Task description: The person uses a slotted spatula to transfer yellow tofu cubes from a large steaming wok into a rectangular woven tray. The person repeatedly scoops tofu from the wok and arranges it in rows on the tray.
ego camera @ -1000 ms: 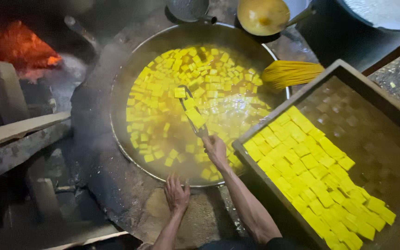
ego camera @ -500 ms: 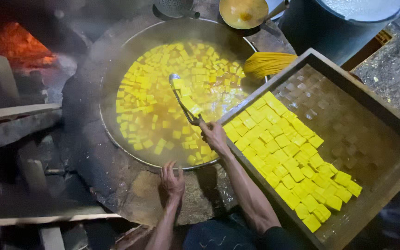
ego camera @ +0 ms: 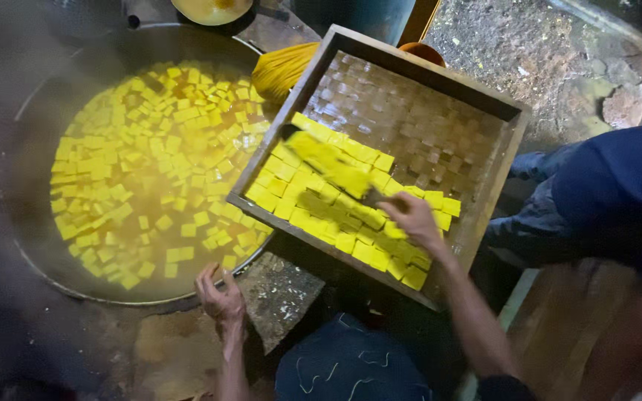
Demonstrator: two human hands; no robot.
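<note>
My right hand (ego camera: 412, 220) grips the handle of a flat spatula (ego camera: 330, 165) loaded with yellow cubes, held over the yellow cubes (ego camera: 351, 219) lying in a wooden tray (ego camera: 499, 160). My left hand (ego camera: 221, 297) rests open on the stone rim beside the big round pan (ego camera: 46, 275). The pan holds yellow liquid with many floating yellow cubes (ego camera: 135, 171). The tray's far half shows pale, uncoloured squares (ego camera: 417, 122).
A yellow brush (ego camera: 280, 70) lies between pan and tray. A bowl of yellow liquid (ego camera: 211, 9) stands at the top. Another person in dark blue clothes (ego camera: 603, 193) sits to the right. Steam hazes the left side.
My right hand has carried the loaded spatula from the pan over to the tray. The view has swung right, so the fire at the left is out of sight.
</note>
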